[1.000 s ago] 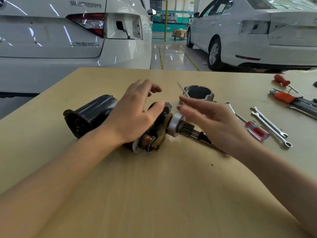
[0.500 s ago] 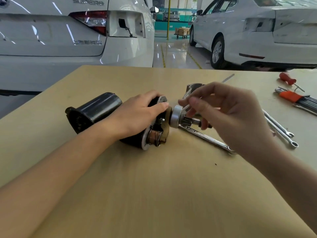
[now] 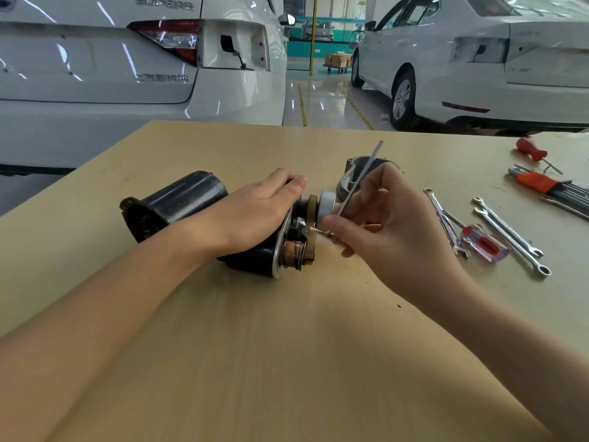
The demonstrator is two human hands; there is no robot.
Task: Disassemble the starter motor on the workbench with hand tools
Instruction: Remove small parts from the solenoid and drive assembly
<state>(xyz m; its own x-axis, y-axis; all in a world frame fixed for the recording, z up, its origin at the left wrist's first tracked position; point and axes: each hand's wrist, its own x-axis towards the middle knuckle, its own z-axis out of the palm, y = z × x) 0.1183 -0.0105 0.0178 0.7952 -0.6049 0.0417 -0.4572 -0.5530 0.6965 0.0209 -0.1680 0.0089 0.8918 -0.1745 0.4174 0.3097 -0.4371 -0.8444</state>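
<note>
Head view looks down on a pale wooden bench (image 3: pixel 287 362) where the starter motor (image 3: pixel 197 215) lies on its side, its dark body to the left and its exposed end to the right. The left hand (image 3: pixel 255 215) lies over the motor, fingers curved round the housing and gripping it. The right hand (image 3: pixel 385 231) is at the exposed end, fingers curled and pinching a thin metal rod (image 3: pixel 363 175) that slants up and away from the white ring (image 3: pixel 326 204) on the shaft. A grey metal housing (image 3: pixel 349 178) stands just behind the right hand. To the right lie spanners (image 3: pixel 510 236), a red-handled screwdriver (image 3: pixel 481 242), a set of hex keys (image 3: pixel 548 188) in an orange holder, and a small red screwdriver (image 3: pixel 530 149). Two white cars (image 3: pixel 134 78) stand beyond the bench.
</note>
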